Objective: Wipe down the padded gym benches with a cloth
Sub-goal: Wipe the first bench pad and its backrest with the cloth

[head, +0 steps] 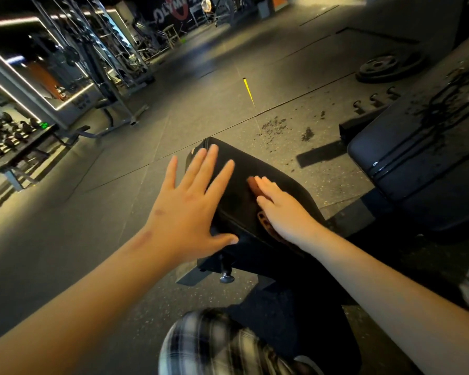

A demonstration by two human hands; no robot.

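Pressing the reddish cloth [253,185] flat mid seat pad [251,162], the right hand [284,209] has fingers together, pad length running pretty much straight ahead of them, left hand [190,204] splayed at its left edge.

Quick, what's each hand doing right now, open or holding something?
Left hand: open, fingers spread, at the edge of the seat pad.
Right hand: open, pressing a reddish-brown cloth flat on the pad.

The seat pad [241,169] is glossy black, the cloth [253,185] on it rust-brown. Below it, trousers [214,345] are black-and-white plaid; the floor [92,212] is speckled grey.
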